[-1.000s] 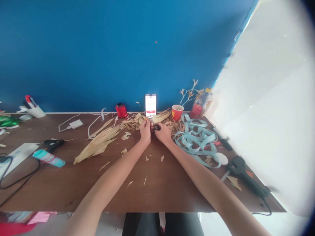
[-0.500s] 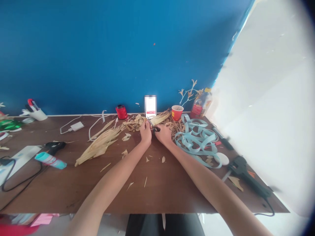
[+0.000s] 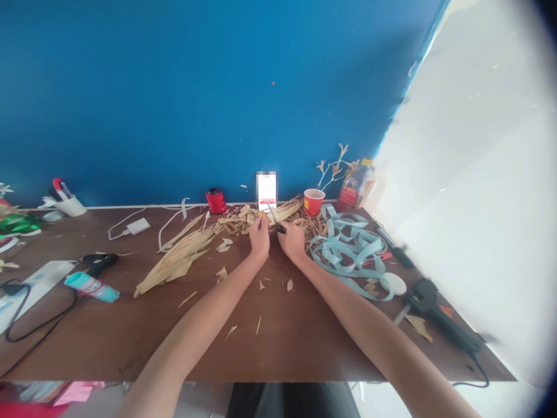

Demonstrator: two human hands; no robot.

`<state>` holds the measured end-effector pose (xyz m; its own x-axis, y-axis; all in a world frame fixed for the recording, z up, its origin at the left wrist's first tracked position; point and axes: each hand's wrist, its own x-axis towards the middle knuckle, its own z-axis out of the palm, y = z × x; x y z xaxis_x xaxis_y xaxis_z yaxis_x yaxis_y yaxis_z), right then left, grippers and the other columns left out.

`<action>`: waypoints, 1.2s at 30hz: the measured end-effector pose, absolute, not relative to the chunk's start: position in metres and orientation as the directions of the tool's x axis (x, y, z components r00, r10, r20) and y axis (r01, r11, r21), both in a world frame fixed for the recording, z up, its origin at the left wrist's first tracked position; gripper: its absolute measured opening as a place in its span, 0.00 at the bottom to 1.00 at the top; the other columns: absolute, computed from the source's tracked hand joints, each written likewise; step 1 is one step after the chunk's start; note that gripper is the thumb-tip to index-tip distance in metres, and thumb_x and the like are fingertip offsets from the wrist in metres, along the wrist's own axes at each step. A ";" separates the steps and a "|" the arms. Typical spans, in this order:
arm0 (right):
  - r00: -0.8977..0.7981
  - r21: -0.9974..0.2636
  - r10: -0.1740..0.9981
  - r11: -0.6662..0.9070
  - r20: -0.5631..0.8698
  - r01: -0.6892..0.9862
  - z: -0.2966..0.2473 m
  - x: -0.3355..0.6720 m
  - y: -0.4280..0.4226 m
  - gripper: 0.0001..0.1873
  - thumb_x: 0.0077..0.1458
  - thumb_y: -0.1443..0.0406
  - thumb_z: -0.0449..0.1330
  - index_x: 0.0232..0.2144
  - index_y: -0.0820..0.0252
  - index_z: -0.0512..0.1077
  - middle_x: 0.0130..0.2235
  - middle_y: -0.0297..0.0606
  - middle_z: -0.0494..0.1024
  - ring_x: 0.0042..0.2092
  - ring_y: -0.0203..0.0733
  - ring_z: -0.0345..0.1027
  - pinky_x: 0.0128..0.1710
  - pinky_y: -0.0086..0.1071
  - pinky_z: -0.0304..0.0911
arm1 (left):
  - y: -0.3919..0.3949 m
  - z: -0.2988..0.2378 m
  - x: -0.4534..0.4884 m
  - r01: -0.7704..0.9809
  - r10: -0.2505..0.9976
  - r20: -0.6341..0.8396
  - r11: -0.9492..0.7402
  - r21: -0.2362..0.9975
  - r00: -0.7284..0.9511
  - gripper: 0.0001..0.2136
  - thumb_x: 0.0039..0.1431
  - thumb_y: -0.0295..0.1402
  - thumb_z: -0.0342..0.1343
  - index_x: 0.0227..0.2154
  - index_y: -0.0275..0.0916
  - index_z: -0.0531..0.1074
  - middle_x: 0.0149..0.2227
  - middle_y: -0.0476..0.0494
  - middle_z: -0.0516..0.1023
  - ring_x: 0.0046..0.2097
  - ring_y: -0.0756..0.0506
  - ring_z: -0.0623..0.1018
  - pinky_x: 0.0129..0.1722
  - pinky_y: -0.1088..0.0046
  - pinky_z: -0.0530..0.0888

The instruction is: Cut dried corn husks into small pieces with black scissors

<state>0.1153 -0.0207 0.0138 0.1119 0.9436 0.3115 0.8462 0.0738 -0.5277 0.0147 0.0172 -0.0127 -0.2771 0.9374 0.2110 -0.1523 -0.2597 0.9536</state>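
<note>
Scissors with dark handles are gripped in my right hand, blades pointing up and away from me. Close by on the left, my left hand is closed in a pinch on a small piece of dried husk, partly hidden by the fingers. Both hands hover near a heap of dry husk scraps at the back of the table. A large bundle of pale dried corn husks lies to the left of my hands.
A lit phone leans on the blue wall. To the right are a red paper cup, tangled light-blue ribbon, a bottle and a glue gun. At left lie a charger, a blue roll and a power strip.
The scissors' blades now point more upright and stand apart from the left fingers. Both hands stay nearly in place; the whole view has shifted slightly.
</note>
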 end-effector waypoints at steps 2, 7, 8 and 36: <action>0.132 -0.538 0.940 0.063 0.316 0.840 0.016 0.115 -0.021 0.14 0.52 0.65 0.54 0.39 0.52 0.76 0.36 0.36 0.80 0.40 0.43 0.73 0.36 0.29 0.61 | 0.019 -0.014 0.014 -0.162 0.937 0.209 -0.261 0.952 -0.281 0.14 0.58 0.41 0.55 0.23 0.37 0.69 0.22 0.50 0.65 0.24 0.52 0.65 0.25 0.77 0.62; 0.169 -0.546 0.945 0.013 0.281 0.837 0.018 0.112 -0.020 0.16 0.51 0.64 0.56 0.43 0.48 0.73 0.39 0.34 0.80 0.42 0.45 0.73 0.37 0.30 0.62 | 0.020 -0.015 0.011 -0.162 0.923 0.220 -0.281 0.946 -0.314 0.11 0.56 0.39 0.57 0.26 0.37 0.72 0.22 0.51 0.66 0.25 0.52 0.65 0.26 0.77 0.63; 0.169 -0.543 0.946 0.010 0.277 0.840 0.018 0.112 -0.020 0.17 0.51 0.64 0.56 0.44 0.47 0.73 0.39 0.34 0.80 0.42 0.45 0.73 0.37 0.30 0.62 | 0.020 -0.015 0.011 -0.163 0.923 0.223 -0.284 0.945 -0.315 0.10 0.56 0.39 0.57 0.27 0.37 0.72 0.23 0.51 0.67 0.25 0.52 0.65 0.26 0.77 0.63; 0.104 -0.398 0.951 0.022 0.293 0.917 0.017 0.107 -0.027 0.13 0.52 0.64 0.55 0.42 0.51 0.70 0.42 0.38 0.78 0.42 0.44 0.72 0.36 0.30 0.60 | 0.019 -0.010 0.013 -0.235 0.918 0.185 -0.278 0.932 -0.352 0.11 0.56 0.34 0.54 0.20 0.37 0.64 0.20 0.52 0.65 0.22 0.54 0.65 0.23 0.78 0.62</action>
<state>0.1066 -0.0275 0.0169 0.1045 0.9505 0.2926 0.9172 0.0217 -0.3979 0.0133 0.0192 -0.0098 -0.3517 0.9176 0.1852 -0.2346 -0.2779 0.9315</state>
